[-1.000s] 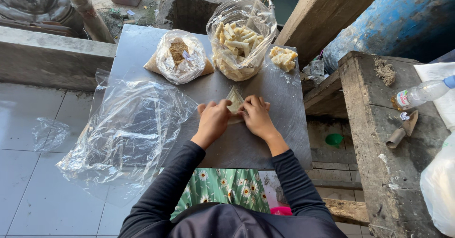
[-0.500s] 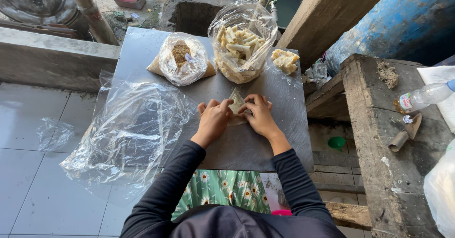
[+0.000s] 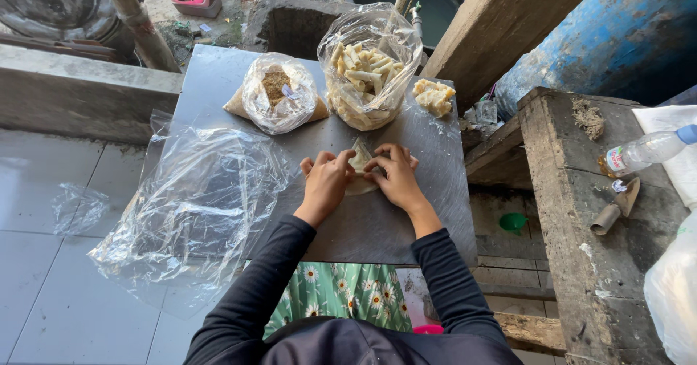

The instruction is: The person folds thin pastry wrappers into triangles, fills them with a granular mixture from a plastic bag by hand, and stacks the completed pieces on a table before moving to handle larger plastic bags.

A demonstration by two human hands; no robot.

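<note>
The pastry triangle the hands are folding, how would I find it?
Look at the grey metal table. Near its middle, the left hand and right hand meet over a pale folded pastry triangle. Unlike the rolled pastries in the clear bag behind, it lies flat and loose.

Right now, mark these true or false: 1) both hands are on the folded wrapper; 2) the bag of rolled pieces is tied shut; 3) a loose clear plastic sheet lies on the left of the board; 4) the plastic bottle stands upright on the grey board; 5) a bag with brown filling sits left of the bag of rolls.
1) True: the left hand and right hand both press on the pale folded wrapper.
2) False: the bag of rolls is open at the top.
3) True: the plastic sheet lies over the grey board at its left edge.
4) False: the bottle lies on its side on the wooden bench to the right.
5) True: the filling bag sits left of it.
</note>
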